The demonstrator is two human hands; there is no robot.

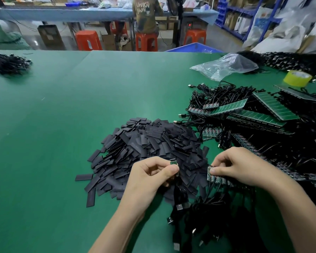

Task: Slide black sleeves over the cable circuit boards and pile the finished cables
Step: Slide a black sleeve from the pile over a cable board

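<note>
The left hand (151,177) curls its fingers round a small green board (173,162), whose lower end is hidden behind the thumb. The right hand (239,167) pinches a blurred strip of boards (215,178), its wires lost in tangled black cables (204,214) below the fingers. Flat matte sleeves (146,143) heap just beyond the fingertips on a green table (53,125).

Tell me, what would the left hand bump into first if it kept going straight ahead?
Probably the pile of black sleeves, lying just beyond the left hand, which pinches a small circuit board. How high the hand hovers is unclear.
</note>
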